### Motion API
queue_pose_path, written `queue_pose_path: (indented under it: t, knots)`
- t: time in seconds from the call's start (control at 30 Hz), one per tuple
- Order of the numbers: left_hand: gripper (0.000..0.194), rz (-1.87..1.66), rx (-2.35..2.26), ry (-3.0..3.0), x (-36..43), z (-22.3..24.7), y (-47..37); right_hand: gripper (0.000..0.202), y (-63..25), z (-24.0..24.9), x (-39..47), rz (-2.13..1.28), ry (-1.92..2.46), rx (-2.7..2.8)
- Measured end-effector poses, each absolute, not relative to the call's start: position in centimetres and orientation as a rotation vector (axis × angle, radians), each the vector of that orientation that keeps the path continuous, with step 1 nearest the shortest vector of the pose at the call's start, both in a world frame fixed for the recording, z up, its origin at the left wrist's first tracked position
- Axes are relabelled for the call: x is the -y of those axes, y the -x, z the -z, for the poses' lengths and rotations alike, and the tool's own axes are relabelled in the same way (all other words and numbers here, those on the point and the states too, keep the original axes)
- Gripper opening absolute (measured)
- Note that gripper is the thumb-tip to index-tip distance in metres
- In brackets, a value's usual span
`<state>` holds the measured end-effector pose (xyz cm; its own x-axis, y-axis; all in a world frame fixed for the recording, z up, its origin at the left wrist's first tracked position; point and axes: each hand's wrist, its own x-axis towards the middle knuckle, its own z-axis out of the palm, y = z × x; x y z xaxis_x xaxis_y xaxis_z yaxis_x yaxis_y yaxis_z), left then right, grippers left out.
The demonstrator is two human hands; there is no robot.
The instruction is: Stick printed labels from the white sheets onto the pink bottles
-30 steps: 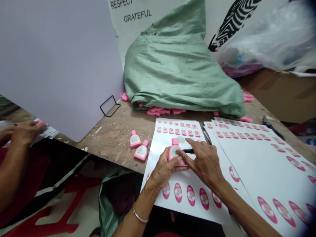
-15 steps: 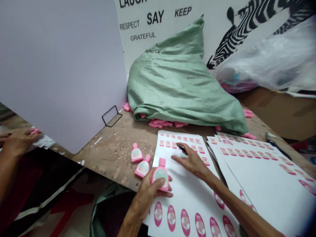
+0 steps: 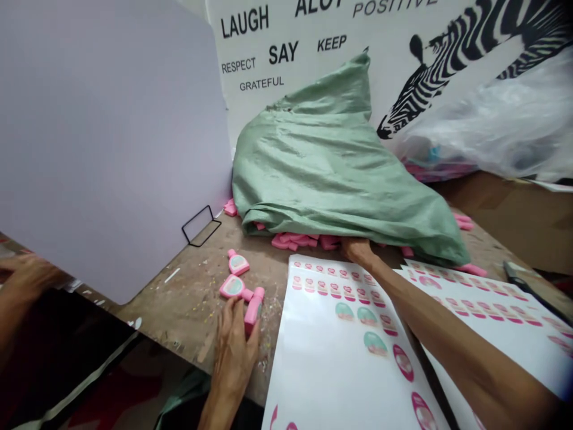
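Observation:
On the brown table, my left hand point(image 3: 233, 340) has its fingers round a pink bottle point(image 3: 253, 309) that is tilted beside two labelled ones. One labelled bottle point(image 3: 233, 287) lies just above my fingertips, another point(image 3: 238, 263) a bit farther back. My right hand point(image 3: 358, 249) reaches under the front edge of the green sack point(image 3: 308, 173), at the pink bottles point(image 3: 295, 240) there; its fingers are hidden. Beneath my right forearm lies a sticker sheet point(image 3: 326, 352) with pink labels and a few green ones.
A pale panel point(image 3: 111, 137) stands at the left with a black wire bracket point(image 3: 201, 227) by it. Past it, another person's hand point(image 3: 29, 278) is at the edge. More sticker sheets point(image 3: 496, 340) and a black-handled tool point(image 3: 532, 289) lie right; a plastic bag point(image 3: 501, 125) is behind.
My left hand moved left and down with the bottle, to the other two, which have shifted. My right hand went from above the sheet to under the sack. The view tilted up slightly.

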<state>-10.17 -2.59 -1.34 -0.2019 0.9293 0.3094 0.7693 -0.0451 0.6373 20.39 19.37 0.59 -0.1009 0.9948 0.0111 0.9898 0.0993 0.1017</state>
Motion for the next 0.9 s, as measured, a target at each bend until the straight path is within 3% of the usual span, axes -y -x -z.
queue_pose_path:
  t: [0.13,0.3,0.4,0.5,0.57,0.73,0.8,0.9]
  knots:
    - [0.039,-1.266,-2.048,-1.914,3.1,-0.4,9.0,0.028,-21.8,-1.6,-17.9,-0.153,-1.911,-2.431]
    - [0.027,-1.406,-1.677,-1.735,2.5,-3.4,6.8,0.037,-22.1,-4.6,-13.4,-0.205,-1.924,-2.532]
    - [0.033,-1.200,-1.388,-1.394,2.1,-4.8,5.3,0.037,-20.9,-6.5,-8.1,-0.106,-1.643,-2.852]
    - [0.038,-0.803,-0.927,-1.121,3.0,-5.2,3.3,0.021,-19.3,-7.6,-1.9,0.035,-1.138,-3.194]
    - [0.037,-0.611,-0.735,-1.005,4.2,-4.9,1.9,0.021,-19.0,-7.4,1.3,0.129,-1.081,-3.246]
    - [0.039,-0.720,-0.796,-0.873,6.2,-3.4,-0.3,0.049,-22.2,-4.6,3.7,0.811,-1.692,-3.126]
    - [0.040,-0.826,-0.889,-0.932,6.0,-3.2,-0.9,0.039,-24.0,-2.9,3.4,0.947,-2.047,-2.941]
    - [0.044,-0.881,-1.012,-1.000,5.5,-2.8,-2.5,0.027,-25.5,-0.6,3.2,0.749,-2.346,-2.749]
